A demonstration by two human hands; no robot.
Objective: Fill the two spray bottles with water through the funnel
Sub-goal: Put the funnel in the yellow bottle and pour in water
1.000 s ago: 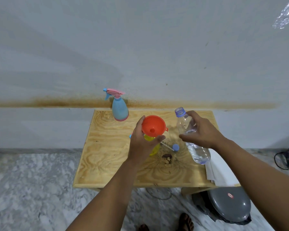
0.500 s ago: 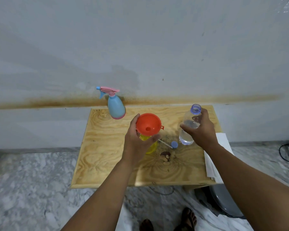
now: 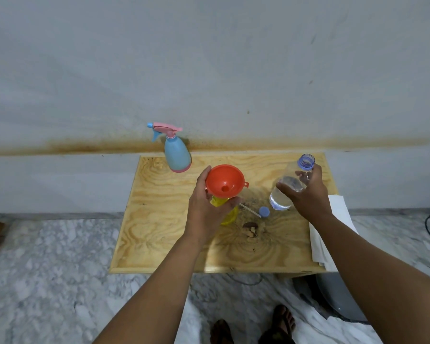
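The water bottle point(image 3: 287, 189) now stands upright on the table point(image 3: 164, 234), no longer tilted in the air. The right hand point(image 3: 305, 194) grips it; the left hand point(image 3: 206, 207) clasps the yellow spray bottle point(image 3: 227, 214) under the orange funnel point(image 3: 224, 181) (blue spray bottle point(image 3: 176, 155) near the wall).

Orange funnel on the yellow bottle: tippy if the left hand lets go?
Probably. The funnel is wide above a narrow neck on the yellow bottle, so top-heavy; the left hand steadies both. Looks like light, stiff plastic, so a nudge may shift it.
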